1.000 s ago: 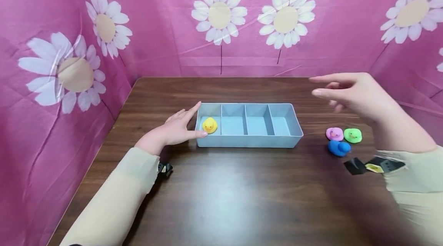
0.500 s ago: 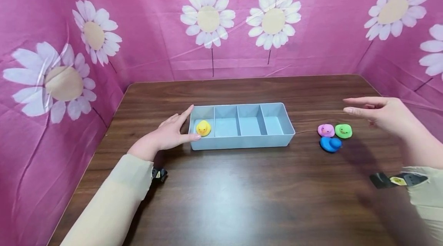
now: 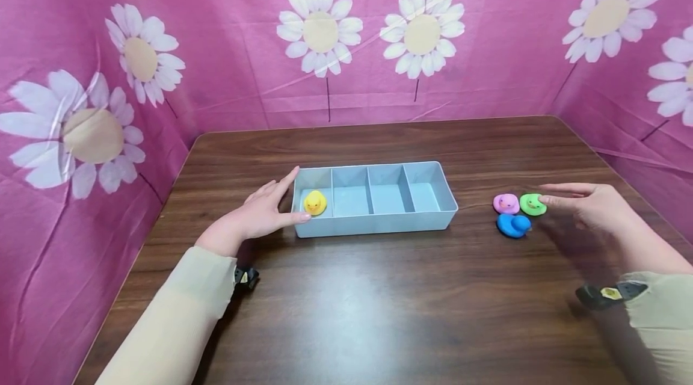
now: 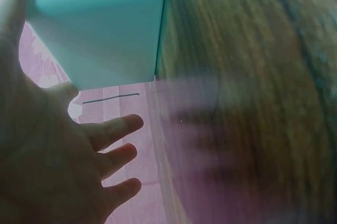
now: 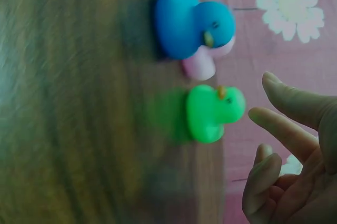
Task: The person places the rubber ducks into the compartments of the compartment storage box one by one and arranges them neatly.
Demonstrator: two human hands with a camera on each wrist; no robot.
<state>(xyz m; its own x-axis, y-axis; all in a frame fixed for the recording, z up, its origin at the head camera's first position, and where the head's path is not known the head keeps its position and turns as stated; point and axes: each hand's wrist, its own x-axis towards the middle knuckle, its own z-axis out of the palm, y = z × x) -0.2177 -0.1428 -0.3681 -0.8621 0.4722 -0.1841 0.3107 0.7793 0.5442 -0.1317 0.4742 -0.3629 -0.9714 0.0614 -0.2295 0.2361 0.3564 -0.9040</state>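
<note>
My left hand (image 3: 254, 215) rests against the left end of a pale blue box (image 3: 373, 225) split into compartments. Its thumb lies at the front edge and its straight index finger reaches the back corner. Inside the leftmost compartment sits a yellow toy duck (image 3: 315, 203). At the right, my right hand (image 3: 598, 207) hovers just beside a green toy duck (image 5: 205, 113), thumb and index finger extended and apart. In the right wrist view a small gap shows between those fingertips and the duck. A blue toy duck (image 3: 513, 226) and a pink toy duck (image 3: 506, 203) stand close by.
All of this is on a brown wood-grain table (image 3: 346, 307). Pink cloth (image 3: 227, 60) printed with white daisies hangs around its back and sides. Bare tabletop separates the box from the duck group.
My right hand has swung right, then come down and leftward to the green duck. My left hand stays at the box. The whole head view has shifted slightly.
</note>
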